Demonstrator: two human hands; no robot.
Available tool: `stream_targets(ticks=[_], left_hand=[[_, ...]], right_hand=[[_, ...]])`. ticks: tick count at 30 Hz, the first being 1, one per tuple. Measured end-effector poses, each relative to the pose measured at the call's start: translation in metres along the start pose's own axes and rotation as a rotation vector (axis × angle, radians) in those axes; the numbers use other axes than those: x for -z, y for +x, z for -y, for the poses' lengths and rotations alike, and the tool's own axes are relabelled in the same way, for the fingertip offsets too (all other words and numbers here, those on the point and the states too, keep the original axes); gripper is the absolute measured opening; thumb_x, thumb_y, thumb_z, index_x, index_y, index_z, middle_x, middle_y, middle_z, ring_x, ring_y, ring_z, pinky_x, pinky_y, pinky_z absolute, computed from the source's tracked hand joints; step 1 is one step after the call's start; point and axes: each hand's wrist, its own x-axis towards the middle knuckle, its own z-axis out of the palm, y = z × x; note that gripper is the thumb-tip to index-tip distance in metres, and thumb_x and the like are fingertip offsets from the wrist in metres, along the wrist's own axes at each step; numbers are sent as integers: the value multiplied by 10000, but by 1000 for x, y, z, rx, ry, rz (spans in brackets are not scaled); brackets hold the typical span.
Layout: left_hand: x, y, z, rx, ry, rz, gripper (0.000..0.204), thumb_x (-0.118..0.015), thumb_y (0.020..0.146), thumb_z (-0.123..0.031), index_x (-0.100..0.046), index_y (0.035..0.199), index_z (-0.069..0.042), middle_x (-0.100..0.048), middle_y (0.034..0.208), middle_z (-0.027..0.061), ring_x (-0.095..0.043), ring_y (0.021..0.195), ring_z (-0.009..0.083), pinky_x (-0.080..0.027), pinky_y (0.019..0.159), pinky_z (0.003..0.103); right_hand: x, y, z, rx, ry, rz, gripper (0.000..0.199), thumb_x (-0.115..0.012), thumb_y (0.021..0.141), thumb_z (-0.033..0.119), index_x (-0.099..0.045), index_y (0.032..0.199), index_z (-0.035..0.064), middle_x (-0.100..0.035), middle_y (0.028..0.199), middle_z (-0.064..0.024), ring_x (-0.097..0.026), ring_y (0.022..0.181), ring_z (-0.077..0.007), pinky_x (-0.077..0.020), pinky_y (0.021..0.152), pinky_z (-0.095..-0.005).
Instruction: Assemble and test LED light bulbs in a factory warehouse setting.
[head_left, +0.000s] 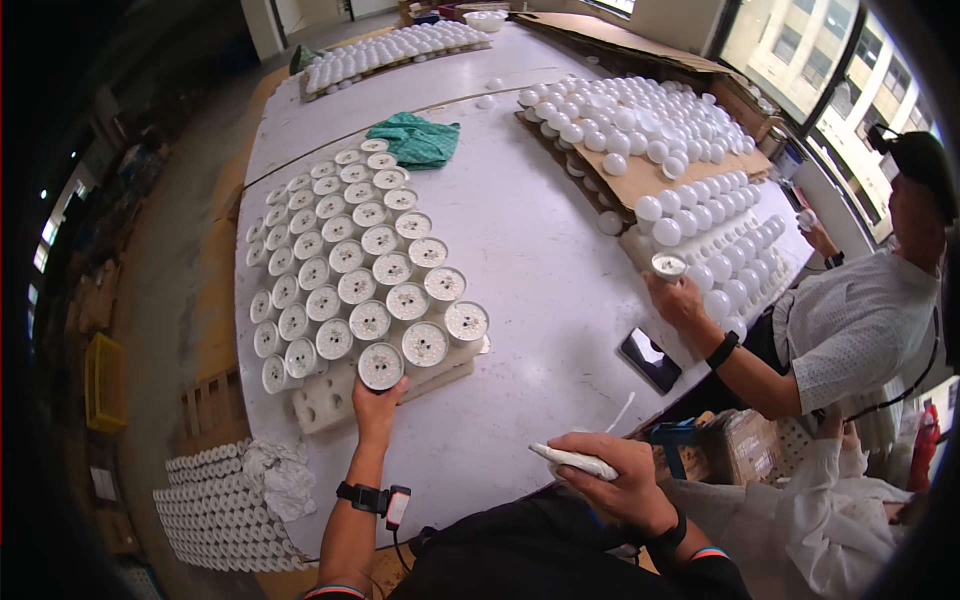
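Note:
My left hand grips a white bulb base at the near end of a white foam tray. That tray holds several rows of open bulb bases, each showing a round board inside. My right hand is closed around a white tube whose thin nozzle points up and away, near the table's front edge. A wrist strap with a small clip sits on my left forearm.
A co-worker at the right holds a bulb base beside trays of white round bulbs. A dark phone lies on the white table. A green cloth sits mid-table. More bases are stacked at lower left.

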Motion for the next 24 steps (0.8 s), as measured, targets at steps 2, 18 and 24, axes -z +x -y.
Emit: stream_targets(ticks=[2, 18, 24], left_hand=[[0, -19, -8, -246, -81, -60, 368, -670, 727, -163, -495, 1019, -24, -567, 904, 69, -535, 783, 137, -450, 654, 275], [0, -136, -90, 776, -770, 931, 478, -302, 914, -436, -427, 1157, -45, -571, 852, 119, -535, 469, 176, -404, 335, 245], [-5, -138, -94, 809, -741, 895, 494, -314, 906, -452, -474, 1084, -20, -582, 784, 114, -544, 443, 170, -399, 311, 245]], right_hand=[[-5, -4, 4, 31, -13, 12, 288, -691, 711, 68, -620, 990, 78, -642, 848, -69, -623, 675, -173, -484, 586, -244], [-11, -25, 18, 425, -400, -23, 445, -742, 628, 73, -599, 1048, 49, -519, 563, -13, -528, 459, -133, -405, 408, -245], [-12, -24, 17, 472, -420, -7, 462, -728, 631, 82, -590, 1071, 50, -508, 574, -6, -501, 447, -119, -388, 394, -253]])
